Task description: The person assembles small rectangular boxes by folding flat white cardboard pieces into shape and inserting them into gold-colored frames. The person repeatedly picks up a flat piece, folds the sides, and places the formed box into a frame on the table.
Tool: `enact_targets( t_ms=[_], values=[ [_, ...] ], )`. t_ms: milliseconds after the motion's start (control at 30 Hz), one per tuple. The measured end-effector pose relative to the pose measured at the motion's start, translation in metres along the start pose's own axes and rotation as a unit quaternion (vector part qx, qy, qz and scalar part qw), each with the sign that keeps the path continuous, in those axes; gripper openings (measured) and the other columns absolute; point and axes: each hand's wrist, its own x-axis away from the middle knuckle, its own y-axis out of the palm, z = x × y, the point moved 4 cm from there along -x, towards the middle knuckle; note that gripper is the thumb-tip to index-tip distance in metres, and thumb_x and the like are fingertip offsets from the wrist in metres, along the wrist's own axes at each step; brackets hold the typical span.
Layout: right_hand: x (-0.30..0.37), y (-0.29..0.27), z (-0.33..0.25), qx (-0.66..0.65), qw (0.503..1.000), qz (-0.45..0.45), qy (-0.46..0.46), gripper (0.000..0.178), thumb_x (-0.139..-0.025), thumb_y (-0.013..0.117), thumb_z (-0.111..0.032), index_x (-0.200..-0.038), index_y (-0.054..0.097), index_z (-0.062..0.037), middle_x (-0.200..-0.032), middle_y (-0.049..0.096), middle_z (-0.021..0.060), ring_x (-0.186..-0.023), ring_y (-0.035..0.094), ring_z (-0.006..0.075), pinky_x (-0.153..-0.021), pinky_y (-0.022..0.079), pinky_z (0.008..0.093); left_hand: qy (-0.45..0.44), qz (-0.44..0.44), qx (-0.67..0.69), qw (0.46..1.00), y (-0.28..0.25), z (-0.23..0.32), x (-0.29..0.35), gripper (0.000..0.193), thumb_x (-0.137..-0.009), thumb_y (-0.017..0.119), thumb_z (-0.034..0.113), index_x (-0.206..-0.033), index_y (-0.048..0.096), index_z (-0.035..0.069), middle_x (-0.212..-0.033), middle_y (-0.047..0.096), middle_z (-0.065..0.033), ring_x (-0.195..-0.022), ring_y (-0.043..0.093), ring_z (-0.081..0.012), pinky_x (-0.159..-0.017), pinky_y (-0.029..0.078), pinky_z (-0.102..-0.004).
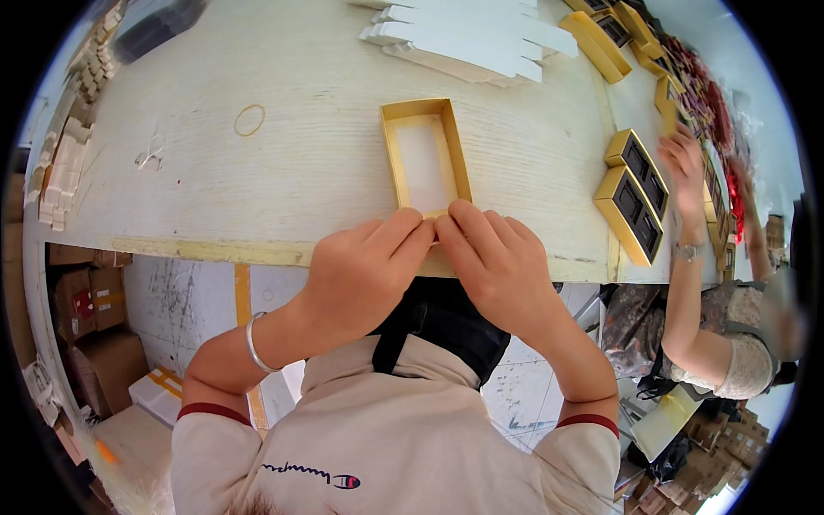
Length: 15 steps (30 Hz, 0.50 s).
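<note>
A gold rectangular box (462, 163) with a pale inside lies uncovered on the table, close to its front edge. Both of my hands meet at its near end wall. With thumb and fingers pressed together, my left hand (365, 266) pinches the left part of that wall. My right hand (498, 262) pinches the wall just beside it, the two sets of fingertips almost touching. The fingers cover most of the near wall, so its exact fold cannot be made out.
A stack of flat white card blanks (463, 39) lies at the far middle. A rubber band (250, 120) rests at left. Gold boxes with black inserts (631, 206) stand at right, near a co-worker's hand (683, 167). Cartons (107, 343) sit below the table's left end.
</note>
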Motion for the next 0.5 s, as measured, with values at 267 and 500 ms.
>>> enact_targets(
  t_ms=[267, 500],
  values=[
    [-0.014, 0.002, 0.017, -0.179, 0.953, -0.226, 0.094, 0.022, -0.073, 0.062, 0.004, -0.094, 0.057, -0.0024, -0.089, 0.054, 0.0109, -0.071, 0.058, 0.0337, -0.06, 0.047, 0.0396, -0.053, -0.176, 0.05, 0.982, -0.004, -0.007, -0.019, 0.015, -0.068, 0.06, -0.007, -0.079, 0.056, 0.003, -0.078, 0.053, -0.0096, -0.06, 0.056, -0.0289, -0.051, 0.044, -0.0367],
    [0.004, 0.002, 0.008, -0.224, 0.966, -0.099, 0.082, 0.022, -0.07, 0.058, 0.008, -0.089, 0.053, -0.0007, -0.085, 0.05, 0.0132, -0.068, 0.056, 0.0348, -0.058, 0.047, 0.0422, -0.015, -0.173, 0.05, 0.984, -0.007, -0.004, -0.021, 0.007, -0.078, 0.064, 0.001, -0.083, 0.059, 0.002, -0.081, 0.055, -0.0086, -0.076, 0.057, -0.0282, -0.059, 0.046, -0.0373]
  ],
)
